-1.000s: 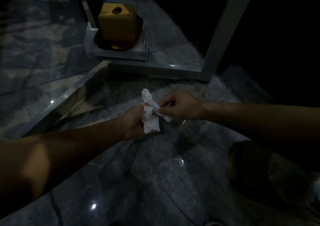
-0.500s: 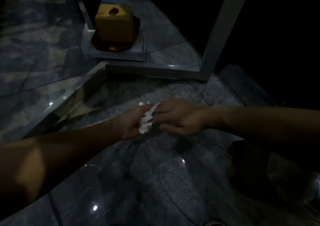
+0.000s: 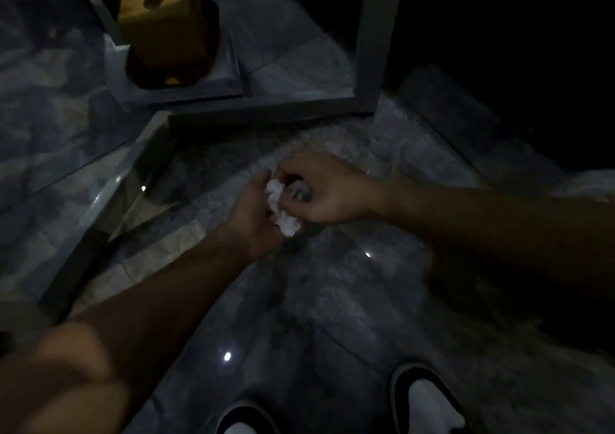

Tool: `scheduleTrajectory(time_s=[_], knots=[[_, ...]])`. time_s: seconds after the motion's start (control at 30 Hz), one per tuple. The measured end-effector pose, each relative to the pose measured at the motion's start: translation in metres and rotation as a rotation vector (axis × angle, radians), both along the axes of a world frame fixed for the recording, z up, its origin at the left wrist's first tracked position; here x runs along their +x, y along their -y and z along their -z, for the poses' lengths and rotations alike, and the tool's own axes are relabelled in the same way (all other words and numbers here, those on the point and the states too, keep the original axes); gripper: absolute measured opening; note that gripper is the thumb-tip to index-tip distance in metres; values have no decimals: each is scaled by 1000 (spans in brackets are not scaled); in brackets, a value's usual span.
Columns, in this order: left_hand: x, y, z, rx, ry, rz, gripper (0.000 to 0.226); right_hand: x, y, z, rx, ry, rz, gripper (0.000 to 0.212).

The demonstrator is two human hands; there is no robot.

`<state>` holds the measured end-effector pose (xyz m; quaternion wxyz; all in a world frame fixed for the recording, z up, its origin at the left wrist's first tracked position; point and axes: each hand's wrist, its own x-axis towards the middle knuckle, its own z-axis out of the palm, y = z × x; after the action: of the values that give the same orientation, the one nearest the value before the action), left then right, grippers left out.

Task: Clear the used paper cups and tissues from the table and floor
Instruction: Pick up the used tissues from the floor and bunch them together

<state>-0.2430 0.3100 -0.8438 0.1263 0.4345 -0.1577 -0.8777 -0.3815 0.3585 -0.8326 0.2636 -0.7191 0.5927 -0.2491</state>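
The left hand point(image 3: 254, 215) cups a crumpled white tissue point(image 3: 281, 209) in its curled fingers, above the dark marbled floor point(image 3: 332, 300). The right hand point(image 3: 327, 189) meets it from the right, fingers bent onto the tissue's far edge, so both hands grip the wad. Near the bottom edge show two dark shoes point(image 3: 426, 397). Farther off, left of a pale metal frame point(image 3: 376, 44), stands a yellow block point(image 3: 163, 17) with a round hole.

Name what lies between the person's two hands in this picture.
A crumpled white tissue, pressed between the left hand and right hand, seen in the head view.
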Motion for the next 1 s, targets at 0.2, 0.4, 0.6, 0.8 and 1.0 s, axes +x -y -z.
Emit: scheduleTrajectory(time_s=[0.2,0.4,0.6,0.8,1.0], knots=[[22,-48,-71,-15,203,-36,47,50,-71,-35,22,281,351,16],[2,-121,-156,7,313,61,29,62,-165,-124,243,592,538,29],[-68,-178,-211,137,359,192,43,16,-237,-174,227,505,827,32],[-133,-214,-221,232,387,338,39,-46,-277,-185,386,544,984,17],[-157,-219,-206,127,435,467,31,-98,-285,-163,440,484,1322,16]])
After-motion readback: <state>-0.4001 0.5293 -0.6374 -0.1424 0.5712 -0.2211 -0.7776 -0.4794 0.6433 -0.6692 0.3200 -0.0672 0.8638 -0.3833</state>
